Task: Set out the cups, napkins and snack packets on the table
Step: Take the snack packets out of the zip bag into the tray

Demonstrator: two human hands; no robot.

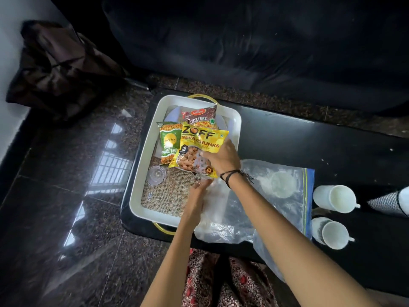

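A white tray (141, 156) with gold handles sits at the left end of the black table (309, 147). My right hand (221, 158) grips the yellow soya chunks packet (199, 142) over the tray. Beneath it lie a green snack packet (169, 140) and a red mixture packet (199, 115) on a plate. My left hand (195, 200) rests on a clear plastic bag (221, 218) at the tray's near right corner, fingers on the plastic. A clear glass (156, 175) lies on the burlap mat (170, 196). Two white cups (334, 198) (332, 232) lie on their sides at the right.
A zip-lock bag (285, 185) with something white inside lies right of the tray. A patterned cup (394, 201) sits at the far right edge. A dark sofa (265, 41) stands behind the table, and a dark bag (57, 67) sits on the glossy floor at left.
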